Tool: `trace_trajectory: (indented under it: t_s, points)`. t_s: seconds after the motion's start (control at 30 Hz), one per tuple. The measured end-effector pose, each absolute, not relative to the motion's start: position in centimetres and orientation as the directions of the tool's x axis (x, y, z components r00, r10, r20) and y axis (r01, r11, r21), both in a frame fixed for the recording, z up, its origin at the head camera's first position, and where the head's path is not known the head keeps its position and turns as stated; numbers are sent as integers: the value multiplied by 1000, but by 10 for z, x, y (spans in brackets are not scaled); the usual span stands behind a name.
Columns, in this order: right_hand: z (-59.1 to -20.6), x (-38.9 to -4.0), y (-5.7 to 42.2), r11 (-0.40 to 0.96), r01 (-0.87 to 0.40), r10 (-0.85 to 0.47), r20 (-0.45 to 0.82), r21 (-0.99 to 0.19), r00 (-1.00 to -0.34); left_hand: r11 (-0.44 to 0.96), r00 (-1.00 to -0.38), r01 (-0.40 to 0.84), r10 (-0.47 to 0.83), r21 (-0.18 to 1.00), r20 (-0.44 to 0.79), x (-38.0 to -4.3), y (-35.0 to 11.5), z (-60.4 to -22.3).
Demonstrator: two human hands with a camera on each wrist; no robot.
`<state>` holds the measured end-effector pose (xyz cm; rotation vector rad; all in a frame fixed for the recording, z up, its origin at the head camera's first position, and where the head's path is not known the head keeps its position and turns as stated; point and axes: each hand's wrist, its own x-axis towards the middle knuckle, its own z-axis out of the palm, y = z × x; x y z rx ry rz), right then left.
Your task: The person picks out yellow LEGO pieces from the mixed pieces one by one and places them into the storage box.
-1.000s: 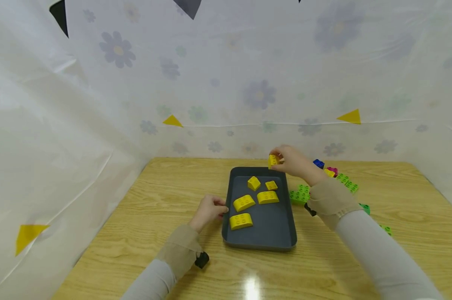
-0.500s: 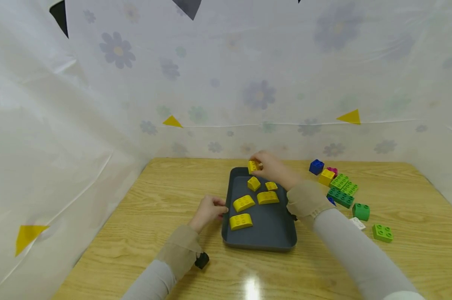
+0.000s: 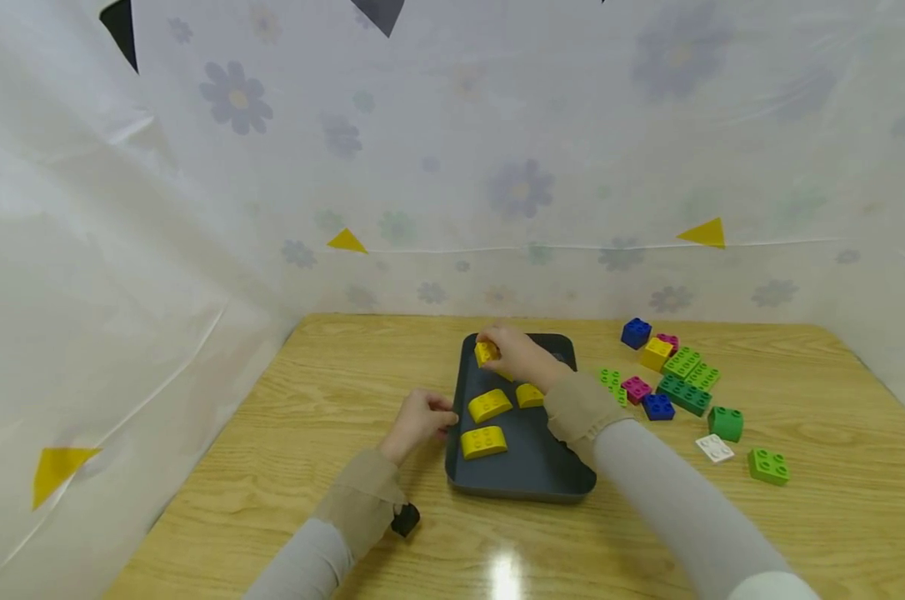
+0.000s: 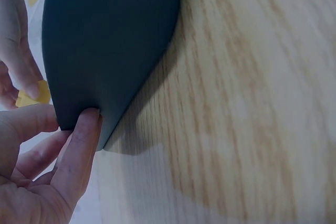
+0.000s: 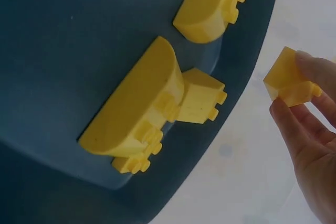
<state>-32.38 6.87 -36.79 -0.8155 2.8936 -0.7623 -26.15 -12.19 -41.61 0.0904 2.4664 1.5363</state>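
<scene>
A dark grey tray [image 3: 535, 462] lies on the table. At its left side my left hand [image 3: 417, 423] pinches the rim, with fingers [image 4: 84, 137] on the tray wall in the left wrist view. My right hand [image 3: 518, 357] holds a small yellow toy brick [image 3: 485, 352] between thumb and fingers, above the tray's far left corner. The right wrist view shows this yellow brick [image 5: 287, 77] apart from the tray. Inside the tray are curved yellow bricks [image 3: 484, 442], a slanted yellow brick [image 5: 198, 98] and a flat yellow brick [image 5: 128, 163]; my right hand partly hides this group in the head view.
Right of the tray lie several loose bricks: a blue brick [image 3: 636, 333], a yellow brick [image 3: 656, 353], a dark green brick [image 3: 683, 395], a white plate brick [image 3: 714, 448] and a lime brick [image 3: 768, 467]. A white flowered sheet [image 3: 452, 192] hangs behind the wooden table [image 3: 332, 375].
My right hand has carried the yellow brick leftward and lower, from the tray's far right corner to its far left. The left hand stays on the rim.
</scene>
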Motion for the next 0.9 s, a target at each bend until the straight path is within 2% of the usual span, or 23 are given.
trace_trajectory:
  t_s: [0.9]
  points:
    - [-400,-329,53,808,-353,-443,-91,-471,-892,452,-971,-48,187,891,-148,-260,-122,-416]
